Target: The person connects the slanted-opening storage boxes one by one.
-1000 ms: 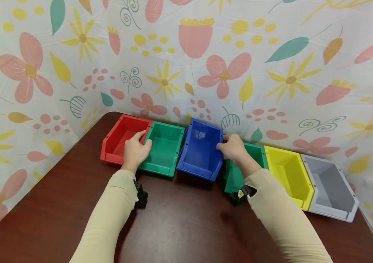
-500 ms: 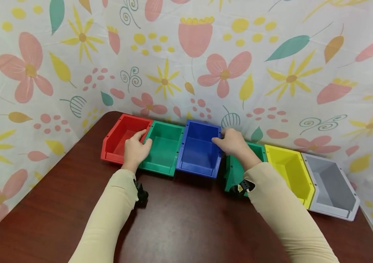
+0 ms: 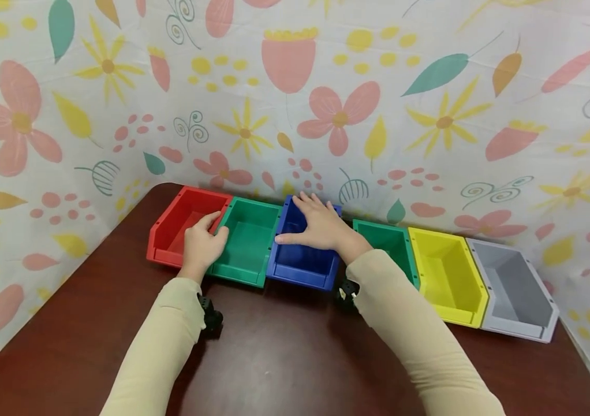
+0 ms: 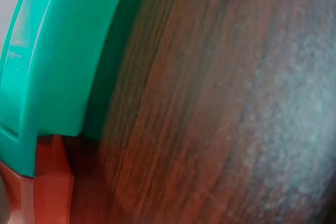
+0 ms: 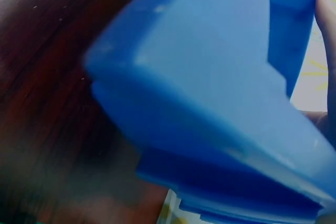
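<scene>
My left hand (image 3: 203, 247) grips the adjoining rims of a red bin (image 3: 164, 235) and a green bin (image 3: 247, 238), its thumb on the green side. Beside that green bin stands a blue bin (image 3: 302, 267). Over it my right hand (image 3: 322, 226) spreads its fingers, the thumb at the left rim and the fingertips near the back rim. In the right wrist view the blue bin's side (image 5: 210, 61) fills the middle, with fingers (image 5: 331, 30) at the right edge. The left wrist view shows the green bin's front (image 4: 63, 66) and part of the red bin (image 4: 52, 182).
To the right stand a second green bin (image 3: 391, 242), partly hidden by the right arm, a yellow bin (image 3: 448, 277) and a grey bin (image 3: 515, 289). All sit on a dark wooden table (image 3: 264, 358). A flower-patterned cloth (image 3: 404, 127) hangs close behind.
The blue bin has straightened from a tilt and lies closer against the left green bin. My right hand has let go of its right rim and moved left over it. The left hand keeps its grip.
</scene>
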A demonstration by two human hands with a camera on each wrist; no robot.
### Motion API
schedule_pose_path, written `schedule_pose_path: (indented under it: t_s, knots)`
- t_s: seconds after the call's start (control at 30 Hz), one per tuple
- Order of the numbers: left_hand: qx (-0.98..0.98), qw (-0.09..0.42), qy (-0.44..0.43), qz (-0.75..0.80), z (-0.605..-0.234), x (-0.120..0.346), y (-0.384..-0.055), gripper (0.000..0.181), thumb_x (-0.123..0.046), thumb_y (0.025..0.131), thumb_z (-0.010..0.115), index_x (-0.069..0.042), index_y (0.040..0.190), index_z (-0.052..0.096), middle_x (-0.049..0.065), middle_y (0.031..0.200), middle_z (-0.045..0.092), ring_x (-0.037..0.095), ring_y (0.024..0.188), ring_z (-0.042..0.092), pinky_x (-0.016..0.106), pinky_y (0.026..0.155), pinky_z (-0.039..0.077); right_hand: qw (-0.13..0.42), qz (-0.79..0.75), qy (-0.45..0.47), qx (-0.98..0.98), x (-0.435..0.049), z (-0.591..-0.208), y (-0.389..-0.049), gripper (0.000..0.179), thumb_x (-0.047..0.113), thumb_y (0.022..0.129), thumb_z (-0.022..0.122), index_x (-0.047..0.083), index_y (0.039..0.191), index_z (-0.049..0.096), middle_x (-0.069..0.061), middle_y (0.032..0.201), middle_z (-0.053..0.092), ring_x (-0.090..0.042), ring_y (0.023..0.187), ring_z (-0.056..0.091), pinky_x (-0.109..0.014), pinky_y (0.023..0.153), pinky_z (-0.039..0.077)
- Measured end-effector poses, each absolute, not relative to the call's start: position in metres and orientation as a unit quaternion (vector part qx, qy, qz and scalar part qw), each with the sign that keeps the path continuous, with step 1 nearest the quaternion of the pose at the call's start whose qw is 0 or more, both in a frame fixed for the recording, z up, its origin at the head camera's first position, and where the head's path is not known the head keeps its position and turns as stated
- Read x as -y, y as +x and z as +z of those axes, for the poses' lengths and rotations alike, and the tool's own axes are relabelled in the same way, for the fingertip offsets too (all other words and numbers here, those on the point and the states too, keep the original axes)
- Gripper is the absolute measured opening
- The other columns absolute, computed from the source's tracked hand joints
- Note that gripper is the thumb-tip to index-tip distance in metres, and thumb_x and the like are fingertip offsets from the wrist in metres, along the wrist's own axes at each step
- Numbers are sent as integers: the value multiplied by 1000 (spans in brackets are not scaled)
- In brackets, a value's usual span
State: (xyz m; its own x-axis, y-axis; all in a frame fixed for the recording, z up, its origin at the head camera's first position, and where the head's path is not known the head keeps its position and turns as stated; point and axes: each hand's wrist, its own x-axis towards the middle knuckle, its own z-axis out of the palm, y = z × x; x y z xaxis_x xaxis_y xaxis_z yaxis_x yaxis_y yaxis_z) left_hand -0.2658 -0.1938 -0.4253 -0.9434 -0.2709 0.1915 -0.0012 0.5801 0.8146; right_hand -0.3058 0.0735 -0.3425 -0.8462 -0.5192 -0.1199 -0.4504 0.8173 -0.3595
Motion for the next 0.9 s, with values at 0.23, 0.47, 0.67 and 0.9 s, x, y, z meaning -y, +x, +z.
schedule_pose_path:
  t_s: [0.23, 0.47, 0.67, 0.9]
  knots:
    - [874, 155, 77, -453, -425, 194, -267, 45, -29, 91, 50, -17, 135, 55, 7, 55, 54, 22, 45, 46, 31, 58, 42, 112, -137, -250, -952, -67, -339, -307, 118, 89, 60, 51, 27, 153, 14, -5, 161, 6, -28, 148, -3, -57, 116, -1]
    - [877, 143, 90, -451, -425, 196, -263, 46, -29, 91, 50, -17, 135, 54, 8, 56, 55, 23, 44, 46, 30, 58, 42, 126, -138, -260, -947, -61, -341, -310, 120, 89, 58, 51, 26, 153, 14, -5, 161, 5, -30, 148, -3, -58, 115, -2]
    - [878, 148, 88, -448, -425, 197, -264, 45, -29, 91, 49, -17, 135, 55, 7, 55, 54, 22, 45, 46, 30, 57, 41, 130, -135, -259, -948, -60, -342, -312, 120, 89, 58, 52, 26, 153, 14, -4, 161, 5, -30, 148, -3, -59, 115, -2]
    - [873, 146, 87, -457, -423, 193, -265, 46, -29, 91, 50, -16, 135, 55, 9, 56, 54, 23, 46, 47, 31, 59, 42, 139, -129, -254, -949, -61, -342, -315, 120, 87, 58, 56, 25, 153, 15, -5, 161, 5, -31, 148, -2, -60, 114, -1]
